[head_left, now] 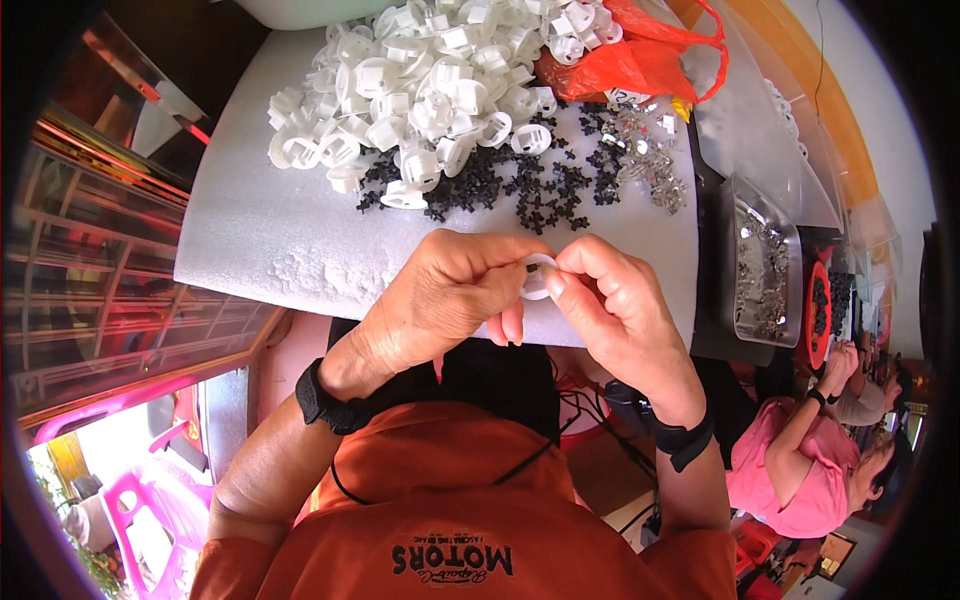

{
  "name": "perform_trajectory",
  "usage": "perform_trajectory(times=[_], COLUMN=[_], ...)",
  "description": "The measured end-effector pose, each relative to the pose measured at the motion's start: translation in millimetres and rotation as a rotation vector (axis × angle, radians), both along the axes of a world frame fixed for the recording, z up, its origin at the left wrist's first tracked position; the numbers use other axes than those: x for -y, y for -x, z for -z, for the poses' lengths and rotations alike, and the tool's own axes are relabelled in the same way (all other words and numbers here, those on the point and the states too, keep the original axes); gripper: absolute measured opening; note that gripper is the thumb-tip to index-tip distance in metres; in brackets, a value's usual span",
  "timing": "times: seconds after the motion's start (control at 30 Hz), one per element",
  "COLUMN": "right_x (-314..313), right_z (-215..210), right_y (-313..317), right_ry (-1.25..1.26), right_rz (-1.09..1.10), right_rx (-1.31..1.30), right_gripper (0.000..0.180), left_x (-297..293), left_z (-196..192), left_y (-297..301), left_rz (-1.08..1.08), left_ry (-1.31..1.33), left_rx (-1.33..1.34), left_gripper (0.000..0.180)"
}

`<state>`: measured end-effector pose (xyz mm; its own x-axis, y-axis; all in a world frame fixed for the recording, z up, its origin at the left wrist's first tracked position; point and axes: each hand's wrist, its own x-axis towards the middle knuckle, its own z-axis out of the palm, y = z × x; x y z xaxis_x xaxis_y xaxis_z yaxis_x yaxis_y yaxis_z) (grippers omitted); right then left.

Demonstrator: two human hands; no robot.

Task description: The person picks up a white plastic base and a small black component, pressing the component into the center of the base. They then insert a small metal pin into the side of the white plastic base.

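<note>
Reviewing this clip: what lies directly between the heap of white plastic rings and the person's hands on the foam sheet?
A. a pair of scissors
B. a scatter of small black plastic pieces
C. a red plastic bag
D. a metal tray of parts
B. The small black pieces are strewn along the near edge of the white rings, ahead of the left hand and right hand, which pinch one white ring between them.

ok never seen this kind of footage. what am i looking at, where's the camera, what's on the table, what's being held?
No machine here: a person works with bare hands. The one picture comes from a fisheye camera worn on their head, looking down, so straight edges bend. The left hand and right hand together pinch a small white plastic ring between their fingers. On the white foam sheet lie a heap of white plastic rings, small black parts, shiny clear pieces and an orange bag. Another person sits at lower right.
</note>
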<state>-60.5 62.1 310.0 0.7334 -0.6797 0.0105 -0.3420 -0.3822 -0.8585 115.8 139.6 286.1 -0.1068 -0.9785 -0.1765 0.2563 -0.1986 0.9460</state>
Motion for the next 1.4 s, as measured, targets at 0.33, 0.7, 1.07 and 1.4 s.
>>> perform_trajectory(times=[0.33, 0.7, 1.07, 1.4], right_x=[-1, 11, 107, 95], right_z=[-5, -43, -126, -74], right_y=[-3, 16, 93, -32], right_ry=[-0.188, -0.35, 0.099, 0.15], right_rz=[0.013, 0.013, 0.758, 0.167], right_rx=[0.032, -0.022, 0.372, -0.373], right_gripper=[0.014, 0.017, 0.021, 0.039], left_x=[-3, -4, -3, -5], left_z=[-4, -6, 3, 8], left_y=[3, 8, 7, 6], left_rz=[-0.047, -0.058, -0.059, -0.08], left_ry=[-0.029, 0.027, 0.059, 0.059], left_rx=[-0.003, -0.016, -0.047, -0.06], left_gripper=[0.024, 0.046, 0.039, 0.038])
